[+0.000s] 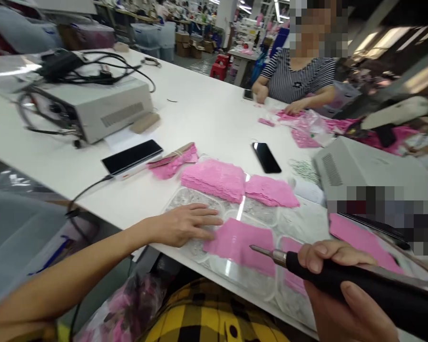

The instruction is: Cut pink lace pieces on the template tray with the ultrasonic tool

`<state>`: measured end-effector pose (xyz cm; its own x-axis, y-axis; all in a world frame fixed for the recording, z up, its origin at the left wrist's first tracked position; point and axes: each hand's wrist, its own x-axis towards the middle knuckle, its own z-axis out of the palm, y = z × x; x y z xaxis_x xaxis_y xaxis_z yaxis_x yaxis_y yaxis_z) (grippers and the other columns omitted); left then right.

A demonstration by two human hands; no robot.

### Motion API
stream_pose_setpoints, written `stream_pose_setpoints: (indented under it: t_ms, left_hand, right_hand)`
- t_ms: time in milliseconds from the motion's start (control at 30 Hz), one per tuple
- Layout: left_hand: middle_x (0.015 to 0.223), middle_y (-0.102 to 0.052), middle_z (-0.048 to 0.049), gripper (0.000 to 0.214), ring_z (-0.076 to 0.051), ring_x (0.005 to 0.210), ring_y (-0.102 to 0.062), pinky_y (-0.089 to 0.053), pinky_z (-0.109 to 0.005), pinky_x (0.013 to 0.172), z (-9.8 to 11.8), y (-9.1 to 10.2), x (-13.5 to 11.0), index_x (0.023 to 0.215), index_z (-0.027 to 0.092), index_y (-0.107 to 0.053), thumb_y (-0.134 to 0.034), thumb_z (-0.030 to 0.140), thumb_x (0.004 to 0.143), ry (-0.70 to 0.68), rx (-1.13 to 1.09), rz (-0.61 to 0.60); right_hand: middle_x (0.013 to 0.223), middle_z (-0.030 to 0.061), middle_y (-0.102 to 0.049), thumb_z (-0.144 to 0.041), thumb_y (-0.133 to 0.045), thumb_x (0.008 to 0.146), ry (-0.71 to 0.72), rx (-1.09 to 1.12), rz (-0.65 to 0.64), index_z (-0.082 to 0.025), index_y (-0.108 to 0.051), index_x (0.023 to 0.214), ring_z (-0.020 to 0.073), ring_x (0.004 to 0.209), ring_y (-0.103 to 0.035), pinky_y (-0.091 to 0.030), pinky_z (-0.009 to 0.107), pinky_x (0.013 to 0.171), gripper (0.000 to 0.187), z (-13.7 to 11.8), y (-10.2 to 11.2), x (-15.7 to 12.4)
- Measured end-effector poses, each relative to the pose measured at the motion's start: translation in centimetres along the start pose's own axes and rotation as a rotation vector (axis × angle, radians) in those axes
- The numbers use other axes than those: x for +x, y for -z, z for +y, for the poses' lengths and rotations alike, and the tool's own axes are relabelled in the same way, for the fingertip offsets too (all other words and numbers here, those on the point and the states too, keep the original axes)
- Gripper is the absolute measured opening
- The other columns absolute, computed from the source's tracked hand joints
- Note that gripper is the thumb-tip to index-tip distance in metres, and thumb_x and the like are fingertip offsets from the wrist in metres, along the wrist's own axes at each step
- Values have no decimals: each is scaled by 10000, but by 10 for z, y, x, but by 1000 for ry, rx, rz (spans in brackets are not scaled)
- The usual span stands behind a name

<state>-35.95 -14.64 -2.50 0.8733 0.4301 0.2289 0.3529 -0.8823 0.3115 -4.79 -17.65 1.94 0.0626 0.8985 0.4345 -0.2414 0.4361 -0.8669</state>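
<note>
My right hand [345,280] is wrapped round a thick black hand tool [324,270] with a pointed metal tip. The tip is over a flat pink fabric piece [240,242], and I cannot tell whether it touches. My left hand [185,224] lies flat, fingers apart, at the left edge of that piece. Beneath it is a clear plastic sheet or tray [231,280] with rounded sections. Just beyond sit a larger pink fabric stack [214,178] and a smaller pink stack [269,190]. Another pink piece [292,270] is partly hidden near my right hand.
A grey box with cables [110,107] stands at left, another grey box [378,180] at right. One phone [133,156] lies beside a banded pink bundle [176,159], another phone [266,157] farther right. Across the white table [207,114], a person in a striped shirt [299,78] handles pink fabric.
</note>
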Motion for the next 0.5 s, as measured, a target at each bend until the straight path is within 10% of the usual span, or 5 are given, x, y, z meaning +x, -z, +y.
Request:
stream_pose_setpoints:
  t_ms: [500]
  left_hand:
    - [1544, -312, -34, 394, -247, 1445, -250, -239, -439, 1189, 6, 4, -9, 1176, 248, -644, -433, 56, 905, -16, -109, -48]
  right_hand:
    - [771, 26, -535, -290, -582, 719, -14, -84, 130, -187, -620, 857, 110, 550, -501, -457, 299, 494, 177, -9, 47, -21]
